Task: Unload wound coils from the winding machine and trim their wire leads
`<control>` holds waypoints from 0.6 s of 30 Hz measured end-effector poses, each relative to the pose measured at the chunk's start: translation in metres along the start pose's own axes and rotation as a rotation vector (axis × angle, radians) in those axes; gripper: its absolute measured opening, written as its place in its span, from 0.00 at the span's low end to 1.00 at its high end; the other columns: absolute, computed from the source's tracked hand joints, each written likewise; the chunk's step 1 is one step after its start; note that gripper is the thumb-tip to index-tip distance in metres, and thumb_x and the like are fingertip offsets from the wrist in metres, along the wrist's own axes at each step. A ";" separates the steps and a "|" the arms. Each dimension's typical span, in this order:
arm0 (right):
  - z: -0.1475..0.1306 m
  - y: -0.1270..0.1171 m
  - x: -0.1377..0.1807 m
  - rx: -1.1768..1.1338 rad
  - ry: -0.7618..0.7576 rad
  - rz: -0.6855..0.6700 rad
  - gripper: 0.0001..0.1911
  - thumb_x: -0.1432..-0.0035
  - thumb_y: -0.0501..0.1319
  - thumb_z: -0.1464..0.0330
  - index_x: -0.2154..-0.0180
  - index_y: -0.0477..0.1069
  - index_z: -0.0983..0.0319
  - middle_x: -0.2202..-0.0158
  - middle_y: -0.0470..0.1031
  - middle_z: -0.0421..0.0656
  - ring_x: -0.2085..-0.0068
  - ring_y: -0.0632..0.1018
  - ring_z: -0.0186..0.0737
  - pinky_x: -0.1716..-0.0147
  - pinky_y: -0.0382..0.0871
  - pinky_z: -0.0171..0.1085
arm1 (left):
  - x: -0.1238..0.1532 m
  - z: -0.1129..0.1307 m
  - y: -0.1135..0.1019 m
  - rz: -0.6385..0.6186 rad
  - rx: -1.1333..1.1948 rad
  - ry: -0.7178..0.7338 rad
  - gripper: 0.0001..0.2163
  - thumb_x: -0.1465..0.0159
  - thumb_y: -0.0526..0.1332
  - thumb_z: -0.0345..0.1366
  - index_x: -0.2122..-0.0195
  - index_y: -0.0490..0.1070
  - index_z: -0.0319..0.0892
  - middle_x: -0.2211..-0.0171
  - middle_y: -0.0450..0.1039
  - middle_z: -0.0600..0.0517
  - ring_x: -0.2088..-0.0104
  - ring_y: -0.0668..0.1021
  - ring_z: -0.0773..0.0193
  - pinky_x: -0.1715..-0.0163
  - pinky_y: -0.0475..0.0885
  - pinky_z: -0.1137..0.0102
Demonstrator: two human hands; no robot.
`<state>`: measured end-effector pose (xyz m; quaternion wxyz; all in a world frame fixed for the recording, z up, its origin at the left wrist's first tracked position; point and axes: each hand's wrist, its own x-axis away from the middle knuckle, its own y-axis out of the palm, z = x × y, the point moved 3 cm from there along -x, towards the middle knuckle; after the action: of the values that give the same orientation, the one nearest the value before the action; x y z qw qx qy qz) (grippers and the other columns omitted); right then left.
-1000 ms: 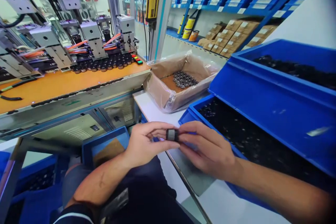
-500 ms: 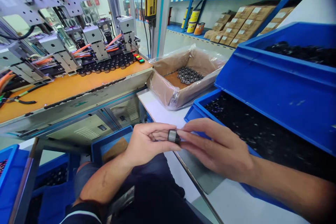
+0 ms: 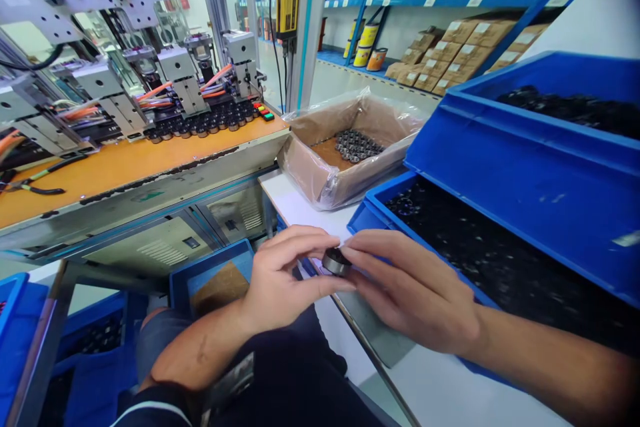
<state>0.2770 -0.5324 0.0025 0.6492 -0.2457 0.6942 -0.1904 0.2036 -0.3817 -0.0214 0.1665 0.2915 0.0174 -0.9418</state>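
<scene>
A small round part with a black top and a silver metal rim (image 3: 336,263) is held in front of me, above the edge of the white table. My left hand (image 3: 285,273) reaches round it from the left, the forefinger behind it and the thumb along its near side. From the right, the fingertips of my right hand (image 3: 415,290) press against its side, with the fingers close together. Its black top faces up at a slant. The fingers hide part of its right edge.
A plastic-lined cardboard box (image 3: 320,183) with several similar parts stands beyond my hands. Blue bins (image 3: 525,193) of black pieces are at the right. A machine bench (image 3: 215,153) at the left carries rows of parts and pliers (image 3: 40,188). Another blue bin (image 3: 183,290) sits lower left.
The round part has turned from lying on its side to showing its black top, with the rim below. My left fingers have opened wider around it.
</scene>
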 end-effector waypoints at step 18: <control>0.008 0.003 -0.007 -0.098 0.051 -0.005 0.15 0.40 0.63 0.78 0.51 0.68 0.65 0.56 0.74 0.51 0.53 0.77 0.44 0.55 0.78 0.44 | 0.006 -0.033 0.007 -0.087 0.556 -0.465 0.19 0.39 0.68 0.44 0.49 0.75 0.44 0.64 0.81 0.48 0.65 0.82 0.65 0.58 0.76 0.69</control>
<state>0.2847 -0.5253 0.0053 0.6181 -0.2739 0.7184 -0.1640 0.2190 -0.3857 -0.0514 0.0401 0.1026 -0.2651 -0.9579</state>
